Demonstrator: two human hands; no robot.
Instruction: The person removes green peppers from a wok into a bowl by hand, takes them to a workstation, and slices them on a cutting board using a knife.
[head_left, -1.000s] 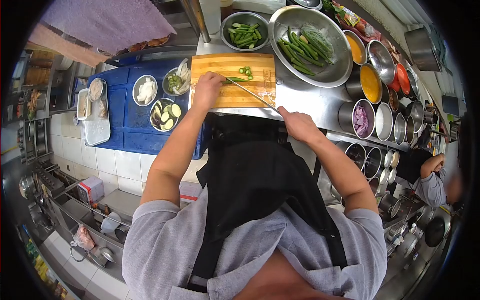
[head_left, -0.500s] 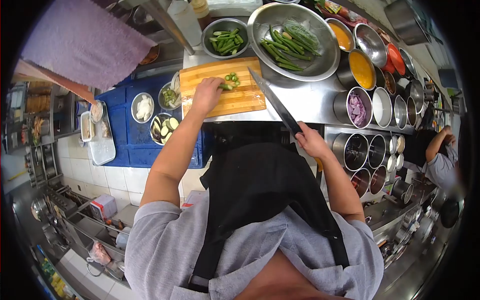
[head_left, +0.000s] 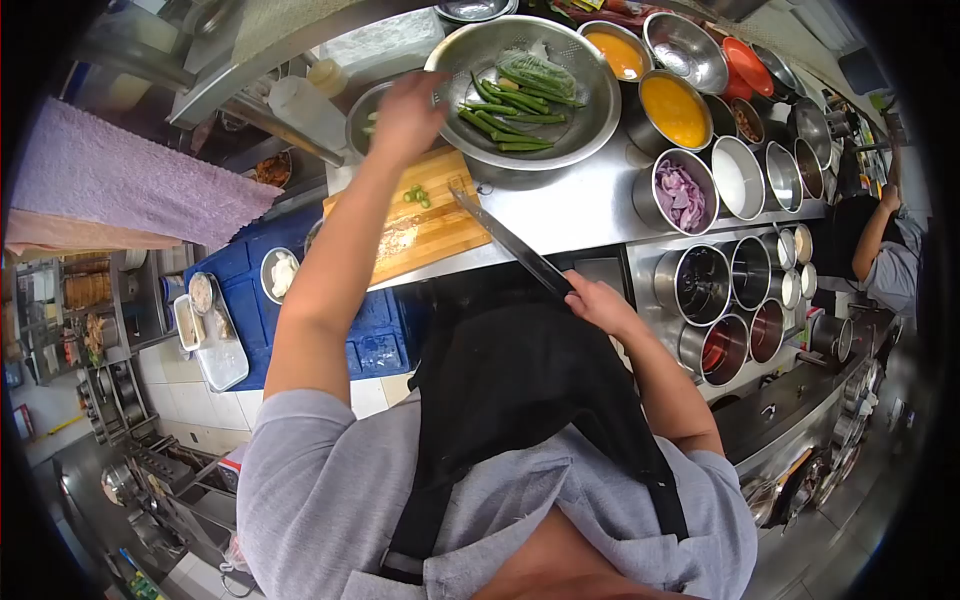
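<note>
My right hand [head_left: 600, 303] is closed around the handle end of a long knife [head_left: 522, 250]. Its blade runs up and to the left, with the tip over the right part of a wooden cutting board [head_left: 445, 228]. A few cut okra pieces [head_left: 416, 196] lie on the board. Raised beyond the board, my left hand [head_left: 408, 118] is smeared by motion, and its fingers cannot be made out. It is between a small metal bowl [head_left: 361, 122], which it partly covers, and the left rim of a big metal bowl [head_left: 604, 90]. Whole okra [head_left: 505, 112] lies in the big bowl.
Pots to the right hold sliced purple onion [head_left: 680, 195], orange liquid [head_left: 674, 110] and white contents [head_left: 738, 178]. A purple towel [head_left: 130, 170] hangs at the left above a blue surface [head_left: 285, 345]. Another person [head_left: 885, 245] stands at far right.
My left hand has left the okra on the board and moved up towards the bowls. The knife stays in my right hand. The view has shifted, and fewer okra pieces show on the board.
</note>
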